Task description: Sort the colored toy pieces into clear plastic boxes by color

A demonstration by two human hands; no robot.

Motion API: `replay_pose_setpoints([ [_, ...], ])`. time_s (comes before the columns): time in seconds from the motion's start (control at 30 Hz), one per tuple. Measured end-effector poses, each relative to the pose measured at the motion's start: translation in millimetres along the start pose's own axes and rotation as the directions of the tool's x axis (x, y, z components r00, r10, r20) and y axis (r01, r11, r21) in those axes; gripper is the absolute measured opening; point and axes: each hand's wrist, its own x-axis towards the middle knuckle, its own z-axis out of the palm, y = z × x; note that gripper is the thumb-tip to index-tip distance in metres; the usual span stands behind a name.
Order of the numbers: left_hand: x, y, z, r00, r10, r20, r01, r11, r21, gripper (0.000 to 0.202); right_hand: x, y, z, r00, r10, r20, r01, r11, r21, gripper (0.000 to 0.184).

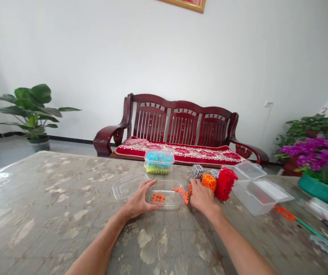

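Note:
My left hand (141,198) grips the left end of a clear plastic container (169,206), thumb at the near side and fingers at the far side. An orange flat lattice piece (158,198) lies inside it. More orange lattice pieces (184,194) show at its right end. To the right, the fingers of my right hand (201,194) are closed among the stacked pieces, with a bit of orange at the fingertips; what they hold is hidden. Around it stand a grey block of pieces (197,171), an orange block (209,182) and a red block (226,184).
A clear lid (123,188) lies left of the container. Behind stands a clear box (159,157) of blue pieces over green ones. An open translucent box (251,194), an orange piece with a green stick (285,213) and a flower pot (318,189) are at right.

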Motion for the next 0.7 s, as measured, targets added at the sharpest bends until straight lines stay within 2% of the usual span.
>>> replay_pose_setpoints([
  [0.1,-0.2,0.6,0.2,1.0,-0.002,-0.014,0.002,1.0,0.003,0.093,4.6,-1.3,1.4,0.999,0.004,0.045,-0.002,0.999,-0.044,0.039],
  [0.33,-0.7,2.7,-1.7,1.0,0.015,0.011,-0.014,1.0,-0.026,0.095,7.8,4.0,1.8,0.996,0.041,0.079,-0.033,0.994,-0.105,0.045],
  [0.57,-1.9,1.9,-2.7,0.999,0.031,0.03,-0.03,0.999,-0.022,0.096,14.7,11.5,-5.3,0.983,-0.037,0.178,0.053,0.995,-0.085,0.052],
  [0.7,-1.7,1.4,-3.8,0.998,0.032,0.055,-0.03,0.999,-0.026,0.097,17.1,12.5,-3.9,0.974,-0.057,0.219,0.073,0.995,-0.069,0.043],
])
